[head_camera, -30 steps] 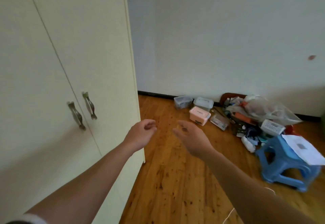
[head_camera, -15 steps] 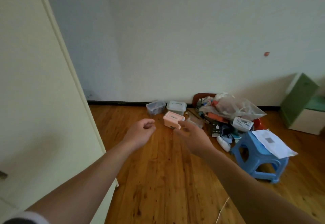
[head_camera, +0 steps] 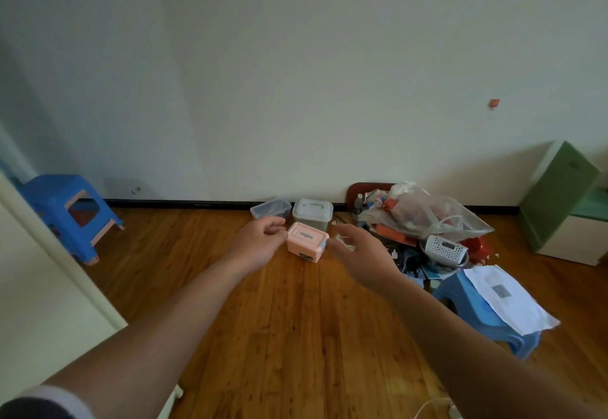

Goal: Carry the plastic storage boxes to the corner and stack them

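Since the earlier frame the view has swung right: the wardrobe (head_camera: pixel 39 303) now shows only as a pale edge at the near left, a left stool (head_camera: pixel 65 208) has come into sight in the far left corner, and the boxes sit nearer the middle. Both arms are still stretched forward over the floor (head_camera: pixel 296 336). Left hand (head_camera: pixel 260 241): fingers loosely curled, holding nothing. Right hand (head_camera: pixel 362 254): fingers spread and relaxed, holding nothing. The pink box (head_camera: pixel 307 241) stands on the floor and shows between the two hands, beyond them and untouched. Just behind it, against the skirting of the wall (head_camera: pixel 296 89), stand the grey box (head_camera: pixel 312 213), lid on with a handle, and to its left the clear box (head_camera: pixel 271 209); whether these two touch cannot be told. Right of the boxes lies a heap of clutter topped by a clear bag (head_camera: pixel 427 218), with a white basket (head_camera: pixel 444 249) on its near side. Nearer, at right, a right stool (head_camera: pixel 487 316) carries a sheet of paper (head_camera: pixel 506 297) that overhangs its edge. A green cabinet (head_camera: pixel 556 195) stands at the far right.
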The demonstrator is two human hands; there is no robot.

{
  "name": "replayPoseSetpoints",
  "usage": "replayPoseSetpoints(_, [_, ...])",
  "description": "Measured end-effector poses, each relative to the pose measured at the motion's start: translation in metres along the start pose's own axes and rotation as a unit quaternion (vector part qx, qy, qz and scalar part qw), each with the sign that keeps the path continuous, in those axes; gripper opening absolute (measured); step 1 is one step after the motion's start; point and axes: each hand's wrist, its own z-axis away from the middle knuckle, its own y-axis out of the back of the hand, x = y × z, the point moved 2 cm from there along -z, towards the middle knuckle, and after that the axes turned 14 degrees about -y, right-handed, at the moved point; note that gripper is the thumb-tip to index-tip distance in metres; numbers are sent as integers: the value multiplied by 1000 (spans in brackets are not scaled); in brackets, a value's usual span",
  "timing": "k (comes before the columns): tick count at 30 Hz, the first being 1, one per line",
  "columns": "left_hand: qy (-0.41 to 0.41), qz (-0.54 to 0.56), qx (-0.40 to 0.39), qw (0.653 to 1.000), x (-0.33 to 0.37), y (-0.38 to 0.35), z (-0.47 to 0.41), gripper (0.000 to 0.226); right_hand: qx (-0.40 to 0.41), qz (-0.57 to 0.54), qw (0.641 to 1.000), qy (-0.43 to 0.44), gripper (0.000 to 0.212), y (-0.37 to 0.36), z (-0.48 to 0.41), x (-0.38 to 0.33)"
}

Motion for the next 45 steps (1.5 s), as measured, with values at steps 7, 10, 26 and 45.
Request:
replayPoseSetpoints(7, [9,-2,-8,1000,-24,-12,-85,35,-3,10,1000,-4,49,-2,-89,-8])
replayPoseSetpoints(10, [1,15,-12,1000,-37,-12,-127,34,10,33,999,1,53,0,-131,-16])
replayPoseSetpoints(26, [-4,45,-35,998,-108,20,-361,35,42,69,996,-23,53,2,-330,-99])
replayPoseSetpoints(45, [15,31,-47,998,-127,-35,-611,34,20,6,999,-35,52,45,-593,-99])
